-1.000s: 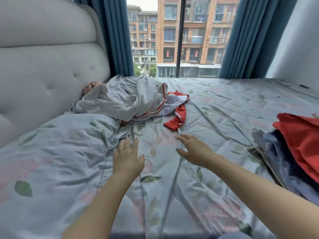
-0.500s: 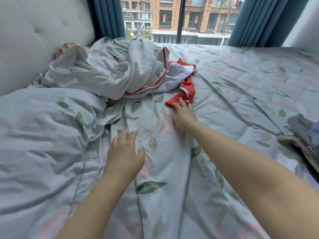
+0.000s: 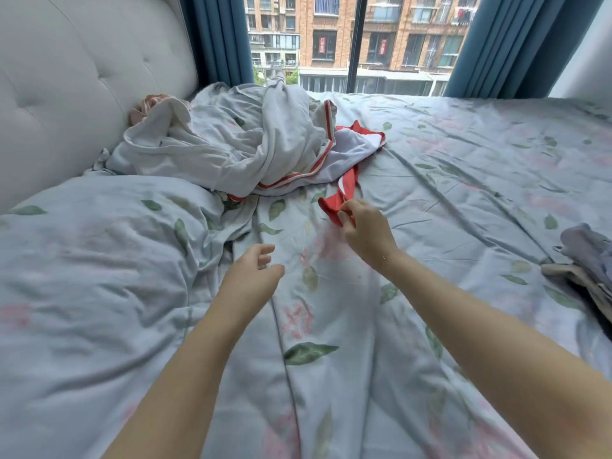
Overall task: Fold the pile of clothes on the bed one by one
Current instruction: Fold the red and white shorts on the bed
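Observation:
A crumpled pile of clothes (image 3: 238, 150) lies at the far left of the bed, mostly pale grey-white cloth with red trim. A white and red garment (image 3: 351, 154) sticks out of the pile's right side, its red end trailing toward me. My right hand (image 3: 366, 231) pinches that red end between thumb and fingers. My left hand (image 3: 253, 276) hovers over the floral bedspread (image 3: 463, 180), fingers loosely curled and holding nothing, a short way to the left of and nearer than my right hand.
A padded grey headboard (image 3: 76, 94) rises on the left. A puffy quilt (image 3: 99, 260) bulges at the near left. Folded grey and dark clothes (image 3: 586, 260) lie at the right edge. Blue curtains (image 3: 215, 38) frame a window beyond the bed.
My right hand reached forward to the red end of the garment and now pinches it. My left hand stayed low and its fingers curled a little.

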